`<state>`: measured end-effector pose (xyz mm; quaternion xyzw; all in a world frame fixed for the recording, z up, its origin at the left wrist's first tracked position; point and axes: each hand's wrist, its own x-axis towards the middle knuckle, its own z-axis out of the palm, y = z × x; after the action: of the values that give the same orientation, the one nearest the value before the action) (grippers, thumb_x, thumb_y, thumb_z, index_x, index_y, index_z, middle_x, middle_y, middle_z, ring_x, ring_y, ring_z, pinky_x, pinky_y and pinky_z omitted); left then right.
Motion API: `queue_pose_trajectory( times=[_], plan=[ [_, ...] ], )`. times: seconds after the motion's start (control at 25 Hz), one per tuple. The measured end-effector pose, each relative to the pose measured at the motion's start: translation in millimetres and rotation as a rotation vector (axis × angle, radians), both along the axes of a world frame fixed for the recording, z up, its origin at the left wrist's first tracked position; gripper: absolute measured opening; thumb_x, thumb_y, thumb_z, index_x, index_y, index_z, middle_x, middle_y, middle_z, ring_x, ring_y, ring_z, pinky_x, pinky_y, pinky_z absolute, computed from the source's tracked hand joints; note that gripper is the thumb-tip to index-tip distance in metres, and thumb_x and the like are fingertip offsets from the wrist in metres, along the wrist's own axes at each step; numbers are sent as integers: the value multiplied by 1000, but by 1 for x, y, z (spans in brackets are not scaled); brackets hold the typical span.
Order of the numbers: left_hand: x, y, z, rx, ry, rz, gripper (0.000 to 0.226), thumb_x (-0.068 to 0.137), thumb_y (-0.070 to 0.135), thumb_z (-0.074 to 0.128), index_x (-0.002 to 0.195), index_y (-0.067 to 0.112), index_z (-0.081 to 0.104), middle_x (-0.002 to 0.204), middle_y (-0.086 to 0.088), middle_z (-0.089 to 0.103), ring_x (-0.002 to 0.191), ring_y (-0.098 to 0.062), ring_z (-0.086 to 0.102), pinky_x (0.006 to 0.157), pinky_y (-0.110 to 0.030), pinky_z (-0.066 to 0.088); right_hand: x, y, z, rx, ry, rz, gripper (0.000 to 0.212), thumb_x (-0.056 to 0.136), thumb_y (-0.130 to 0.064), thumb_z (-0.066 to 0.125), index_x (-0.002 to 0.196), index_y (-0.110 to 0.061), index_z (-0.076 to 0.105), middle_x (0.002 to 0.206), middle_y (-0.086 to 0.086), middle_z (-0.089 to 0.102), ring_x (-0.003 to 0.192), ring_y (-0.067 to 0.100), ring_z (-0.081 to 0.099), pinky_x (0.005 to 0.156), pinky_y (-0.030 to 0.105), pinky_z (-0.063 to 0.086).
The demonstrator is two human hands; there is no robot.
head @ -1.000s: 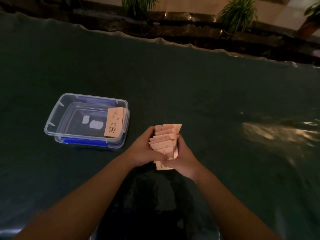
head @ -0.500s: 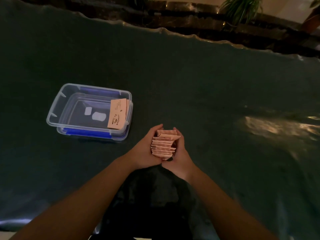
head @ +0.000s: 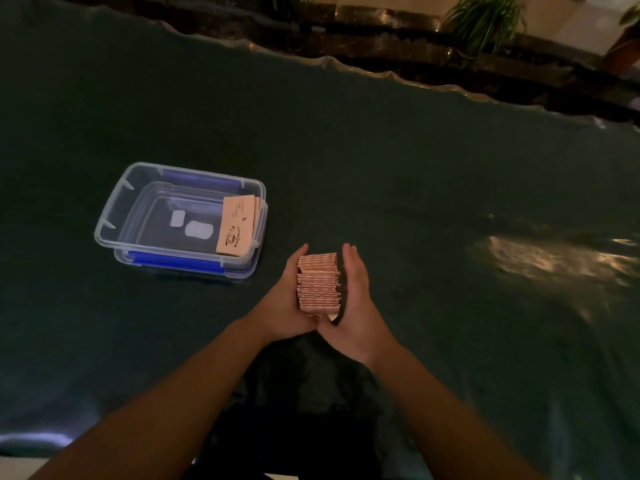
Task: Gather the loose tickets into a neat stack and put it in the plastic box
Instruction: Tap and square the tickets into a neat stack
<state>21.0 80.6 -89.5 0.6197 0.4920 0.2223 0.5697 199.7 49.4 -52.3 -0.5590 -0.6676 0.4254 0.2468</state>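
Observation:
A stack of pink tickets (head: 318, 283) stands on edge on the dark green table, its long side running away from me. My left hand (head: 285, 306) presses the stack's left side. My right hand (head: 356, 303) lies flat along its right side, fingers straight, with a thin gap near the fingertips. A clear plastic box (head: 138, 188) with blue clips sits to the left of my hands. A few tickets (head: 237, 226) with a coffee-cup print lean against the box's right inner wall.
The green tablecloth (head: 415, 188) covers the whole table; its wavy far edge runs along the top. Potted plants (head: 485, 19) and a dark ledge stand beyond it. A bright light patch lies on the cloth at the right.
The fanned, uneven tickets have been squared into a tight stack standing on edge. My right hand has opened flat against the stack's side. The view has shifted down slightly.

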Motion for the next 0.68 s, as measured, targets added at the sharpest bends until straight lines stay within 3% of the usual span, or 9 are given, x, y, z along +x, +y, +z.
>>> queue_pose_trajectory(
  times=[0.08,0.16,0.24,0.36,0.48,0.6,0.68],
  plan=[
    [1,1,-1,0,-5,-23,145,61,52,95,155,49,-15,146,18,52,133,4,50,111,-28,35,2,-5,4,114,-125,111,106,83,-5,74,163,-45,18,175,-7,-14,154,9,29,102,12,46],
    [3,2,-1,12,5,-35,139,64,44,94,156,47,-10,143,17,54,131,2,53,110,-28,38,0,-7,9,144,-216,145,92,85,-3,68,162,-35,31,175,-2,-14,154,21,35,101,32,55],
    [4,3,-1,43,12,-10,126,65,38,93,156,42,6,140,15,56,128,0,56,109,-33,45,-2,-7,12,126,-229,121,88,85,-1,66,162,-30,35,176,0,-10,152,25,39,98,41,57],
    [1,3,0,59,32,36,97,61,39,93,137,52,34,128,15,63,119,0,62,103,-39,52,-1,-5,10,21,-102,33,103,84,-1,73,164,-37,19,174,-3,6,151,18,38,107,34,51],
    [1,8,4,55,63,21,93,59,46,94,130,59,35,126,19,62,117,8,58,99,-24,46,5,1,-2,-233,50,-63,126,78,-7,84,165,-41,-1,165,-8,34,145,6,44,118,28,38],
    [7,9,5,21,31,-16,103,64,42,93,143,38,28,131,17,55,120,9,55,98,-14,40,6,8,-17,-326,80,-63,121,76,-2,82,166,-36,10,155,-8,48,138,3,51,111,21,40],
    [13,8,5,17,12,-24,103,65,39,91,145,34,25,133,17,53,123,9,53,97,-9,40,4,10,-27,-309,111,-103,109,80,0,83,163,-33,21,144,-16,56,128,-5,57,105,16,42]
  ],
)
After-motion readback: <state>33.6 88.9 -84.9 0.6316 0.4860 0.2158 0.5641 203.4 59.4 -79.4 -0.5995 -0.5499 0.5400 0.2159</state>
